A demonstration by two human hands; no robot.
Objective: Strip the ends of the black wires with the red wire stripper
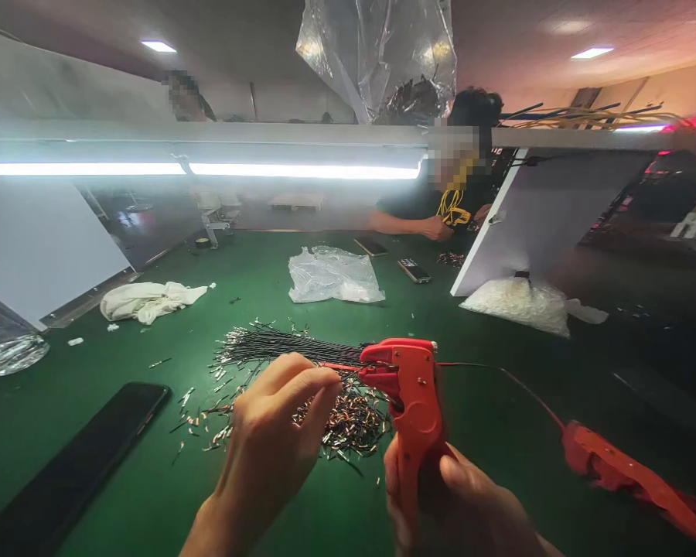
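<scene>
My right hand (452,495) is wrapped round the handle of a red wire stripper (417,387), held upright with its jaws facing left. Between thumb and fingertips my left hand (284,418) pinches a thin wire (342,366), which looks red here and runs into the jaws. A thin dark strand (475,364) extends from behind the stripper to the right. Behind my left hand lies a bundle of black wires (290,345) with bare ends at the left. Below it is a heap of short cut wire bits (353,422), partly hidden by my hand.
A second red hand tool (632,464) lies at right, a dark phone (81,464) at left. Further back are a white cloth (151,300), a plastic bag (336,277), two phones and a filled clear bag (519,303). A person (423,213) sits opposite, holding yellow cable.
</scene>
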